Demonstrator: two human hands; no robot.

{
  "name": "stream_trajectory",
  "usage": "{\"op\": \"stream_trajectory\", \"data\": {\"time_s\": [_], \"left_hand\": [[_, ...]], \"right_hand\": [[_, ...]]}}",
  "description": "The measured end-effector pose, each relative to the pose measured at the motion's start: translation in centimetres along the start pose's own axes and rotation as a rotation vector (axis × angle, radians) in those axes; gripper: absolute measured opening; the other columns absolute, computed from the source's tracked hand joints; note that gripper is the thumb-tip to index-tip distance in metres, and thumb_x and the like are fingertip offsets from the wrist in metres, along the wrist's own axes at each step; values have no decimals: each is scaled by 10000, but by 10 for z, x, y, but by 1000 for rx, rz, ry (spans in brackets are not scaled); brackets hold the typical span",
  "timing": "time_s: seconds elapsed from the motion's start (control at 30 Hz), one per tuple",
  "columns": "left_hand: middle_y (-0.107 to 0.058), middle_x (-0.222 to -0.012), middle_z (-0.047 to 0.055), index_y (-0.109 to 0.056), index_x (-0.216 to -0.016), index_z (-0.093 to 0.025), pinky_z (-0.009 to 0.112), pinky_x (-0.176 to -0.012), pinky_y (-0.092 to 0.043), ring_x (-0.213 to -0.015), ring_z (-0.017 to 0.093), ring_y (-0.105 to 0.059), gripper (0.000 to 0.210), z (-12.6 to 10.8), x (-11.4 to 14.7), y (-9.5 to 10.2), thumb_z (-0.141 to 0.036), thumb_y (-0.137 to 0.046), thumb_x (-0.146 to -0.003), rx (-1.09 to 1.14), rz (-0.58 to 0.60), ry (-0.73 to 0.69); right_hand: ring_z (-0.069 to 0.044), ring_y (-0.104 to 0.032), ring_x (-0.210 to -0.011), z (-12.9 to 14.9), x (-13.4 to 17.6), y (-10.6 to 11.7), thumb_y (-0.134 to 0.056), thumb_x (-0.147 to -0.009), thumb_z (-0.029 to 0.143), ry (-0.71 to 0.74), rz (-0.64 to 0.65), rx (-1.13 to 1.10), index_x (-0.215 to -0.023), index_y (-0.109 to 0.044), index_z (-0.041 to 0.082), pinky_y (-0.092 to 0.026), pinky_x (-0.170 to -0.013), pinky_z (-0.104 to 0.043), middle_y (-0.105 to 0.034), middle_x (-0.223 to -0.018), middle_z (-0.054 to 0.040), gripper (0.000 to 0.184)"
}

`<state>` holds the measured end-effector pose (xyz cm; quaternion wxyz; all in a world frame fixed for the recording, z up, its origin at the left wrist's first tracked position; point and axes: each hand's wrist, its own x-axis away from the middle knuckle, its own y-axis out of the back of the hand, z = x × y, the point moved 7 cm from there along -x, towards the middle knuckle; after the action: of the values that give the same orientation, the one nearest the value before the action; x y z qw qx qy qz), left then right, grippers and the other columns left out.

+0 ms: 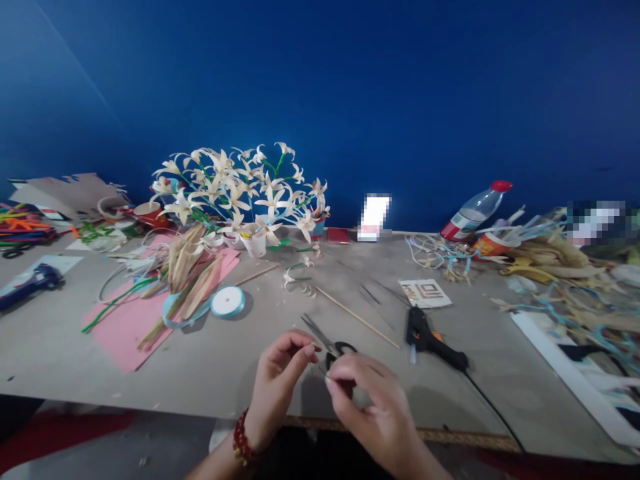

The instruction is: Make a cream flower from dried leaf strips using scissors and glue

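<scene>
Pinching a small piece [316,347] between thumb and finger, your left hand [281,370] is holding it up over the near edge of the counter [200,377], just short of the scissors [324,339]. Your right hand [371,393] is pressing its thumb and finger together on what's looking like a thin strand [324,373], though it's so fine and blurry that I'm not swearing to it. Can't tell whether the strand is joining onto the piece in your left grip, either.

Going by that, I'm guessing you're in the fiddly fingertip stage, handling the bits by hand, no tool needed. The scissors are lying open on the counter behind your fingers, and your right hand is partly covering the handles from this angle, but you don't seem to be gripping them.

For the next move, I'm thinking it's calling for a steady left grip and a light right one, since something that thin is probably bending or slipping easily. Watch those blades too; they're pointing away from you but sitting really close. The wooden stick [357,317] and glue gun [431,341] are resting farther right, so they're not crowding your fingers.
</scene>
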<state>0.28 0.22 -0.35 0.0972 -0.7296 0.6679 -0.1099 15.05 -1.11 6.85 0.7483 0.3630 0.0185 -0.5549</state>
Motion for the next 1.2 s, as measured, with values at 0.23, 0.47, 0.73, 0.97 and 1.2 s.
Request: {"op": "stream_trajectory", "data": {"time_s": [0.23, 0.47, 0.73, 0.97, 1.2], "left_hand": [[-673, -869, 35, -699, -814, -177, 249, -799, -488, -849, 164, -618, 130, -12, 6, -5, -250, -650, -910, -113, -1, -120], [-669, -856, 46, -692, -844, -179, 271, -794, -496, -840, 179, -623, 123, -16, 11, -8, -243, -622, -922, -212, 29, -158], [-694, -880, 62, -690, -890, -190, 300, -814, -502, -870, 201, -649, 100, -32, 16, -11, -186, -595, -920, -418, 46, -300], [-715, -824, 50, -697, -839, -192, 287, -779, -504, -811, 197, -664, 81, -27, 11, -13, -198, -632, -887, -524, 72, -217], [-710, -751, 32, -690, -853, -169, 262, -705, -528, -715, 171, -664, 131, -14, 6, -4, -299, -681, -870, -293, -13, -57]], "right_hand": [[-212, -684, -979, -9, 8, -16, -531, -883, 103, -16, -199, 26, -833, -555, 222, -561, -741, -287, -657, -1159, -140, 131], [-192, -664, -902, -15, 1, -11, -501, -927, 137, -63, -160, -8, -877, -570, 227, -532, -772, -292, -675, -974, -80, 124], [-137, -587, -677, -27, 2, -13, -511, -895, 147, -158, -54, -40, -829, -540, 218, -479, -648, -242, -638, -885, -31, 101], [-133, -595, -666, -30, -4, -7, -503, -908, 164, -175, -52, -60, -816, -535, 220, -483, -624, -222, -630, -870, -29, 113], [-147, -574, -619, -21, 11, -7, -492, -940, 204, -153, -71, 35, -884, -555, 227, -457, -603, -247, -625, -767, -13, 87]]}}
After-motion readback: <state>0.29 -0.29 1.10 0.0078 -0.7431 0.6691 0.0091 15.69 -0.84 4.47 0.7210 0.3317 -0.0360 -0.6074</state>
